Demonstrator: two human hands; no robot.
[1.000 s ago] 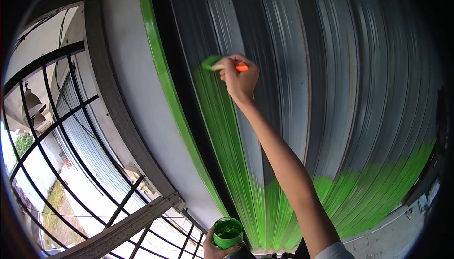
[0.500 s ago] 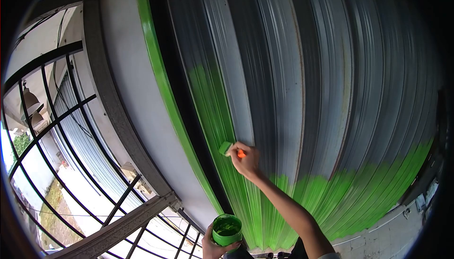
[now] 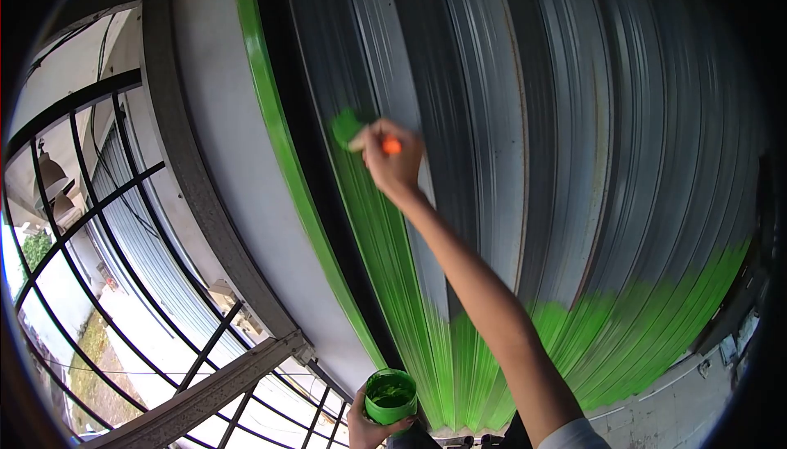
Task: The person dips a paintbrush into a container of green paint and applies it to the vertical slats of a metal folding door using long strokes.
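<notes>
My right hand (image 3: 395, 154) is closed around a paintbrush with an orange handle (image 3: 392, 145). The green, paint-covered bristles (image 3: 348, 128) touch a corrugated metal panel (image 3: 492, 121) near the top of a green strip on its left side. Grey metal shows above that strip, and green paint (image 3: 607, 359) covers the panel's lower part. Low in the view, my left hand (image 3: 369, 426) holds a round tub of green paint (image 3: 391, 395), its opening facing up.
A green vertical edge (image 3: 283, 138) and a pale wall strip (image 3: 229, 121) run left of the panel. Further left is a black barred grille (image 3: 86, 195) in a grey frame (image 3: 197, 170). Pale tiles (image 3: 648, 416) lie at the lower right.
My right hand and the brush have moved up and left along the green strip, from its middle to its top. My left hand and the tub have barely moved.
</notes>
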